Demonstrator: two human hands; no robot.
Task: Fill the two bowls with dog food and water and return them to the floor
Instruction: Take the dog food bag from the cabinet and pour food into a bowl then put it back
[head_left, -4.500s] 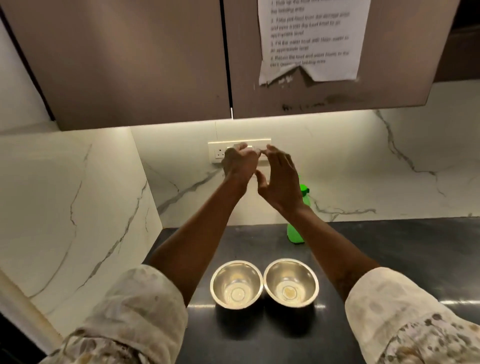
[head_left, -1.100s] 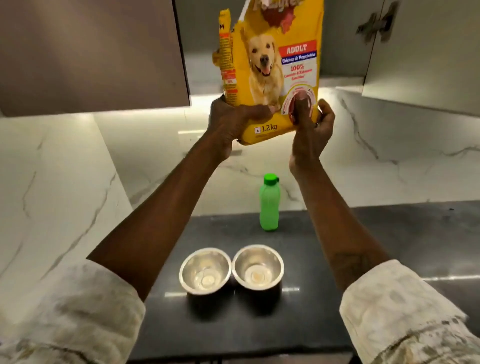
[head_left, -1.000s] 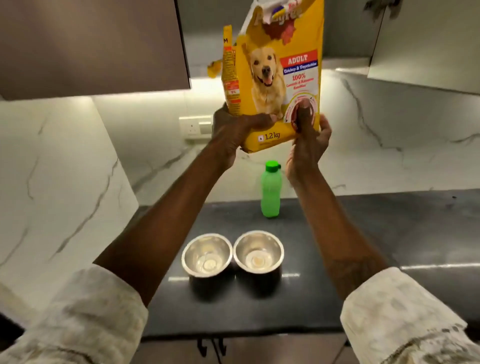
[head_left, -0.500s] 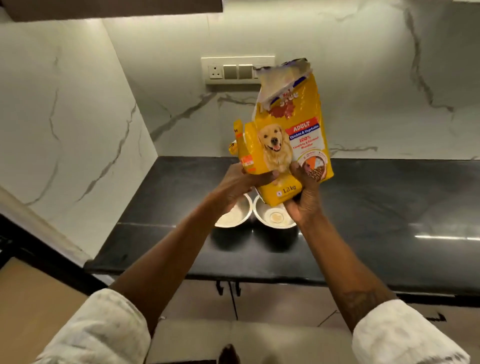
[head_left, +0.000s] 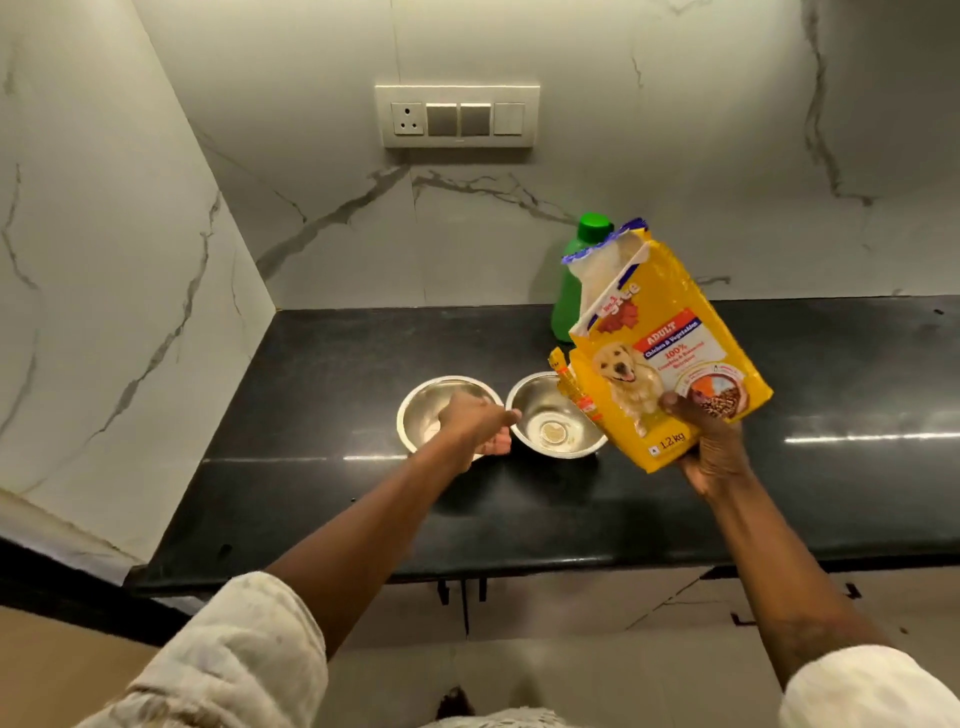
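Bowls (head_left: 449, 410) under left hand (head_left: 475, 423); right hand (head_left: 711, 449) grips bag (head_left: 660, 353)

Two empty steel bowls (head_left: 550, 415) touching side by side on the black table (head_left: 322, 364), torn-open yellow dog food bag (head_left: 660, 353) tilted above, green bottle (head_left: 574, 280) upright behind.

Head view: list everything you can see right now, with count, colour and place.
Round steel bowls: two, silver, side by side on the counter, both without food or water.
Dog food bag: one, yellow, top torn open, tilted, held over the counter right of the bowls.
Plastic bottle: one, green with a green cap, upright behind the bag near the wall.
Stone counter: one, black, glossy.
Switch panel: one, cream, on the marble wall.
Left hand: one, over the left bowl's near rim, holding nothing.
Right hand: one, gripping the bag's bottom.
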